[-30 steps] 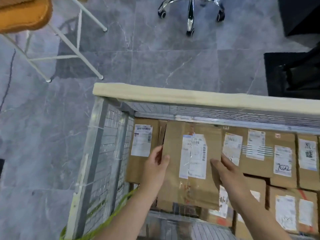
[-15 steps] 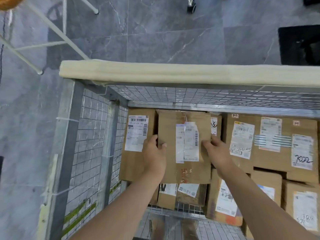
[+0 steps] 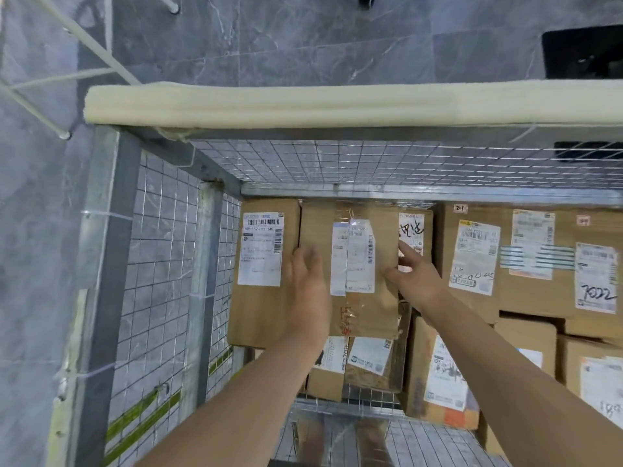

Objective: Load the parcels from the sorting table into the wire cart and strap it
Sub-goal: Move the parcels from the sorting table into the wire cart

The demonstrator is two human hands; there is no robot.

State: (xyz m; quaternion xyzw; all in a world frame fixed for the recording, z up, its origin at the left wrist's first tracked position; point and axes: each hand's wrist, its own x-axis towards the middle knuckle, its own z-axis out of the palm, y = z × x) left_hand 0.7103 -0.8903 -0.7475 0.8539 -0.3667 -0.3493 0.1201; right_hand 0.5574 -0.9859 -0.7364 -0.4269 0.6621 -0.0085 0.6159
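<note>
A brown cardboard parcel [image 3: 381, 308] with a white label lies flat in the far left part of the wire cart [image 3: 161, 264], on top of other parcels. My left hand [image 3: 308, 288] lies at the parcel's left edge with its fingers stretched out and blurred. At the parcel's right edge is my right hand [image 3: 416, 276], fingers apart and the forefinger pointing forward. Neither hand is curled around the parcel. A labelled parcel [image 3: 266, 305] sits beside it against the left wire wall.
Several more labelled cardboard parcels [image 3: 536, 264] fill the cart's right side. A cream foam pad [image 3: 337, 102] covers the cart's far top rail. Grey tiled floor [image 3: 303, 45] lies beyond, with white metal furniture legs [image 3: 111, 59] at the upper left.
The parcel went down and forward into the far left of the cart. Both hands, which gripped its sides before, have loosened and their fingers are now spread. The view has tilted further down into the cart.
</note>
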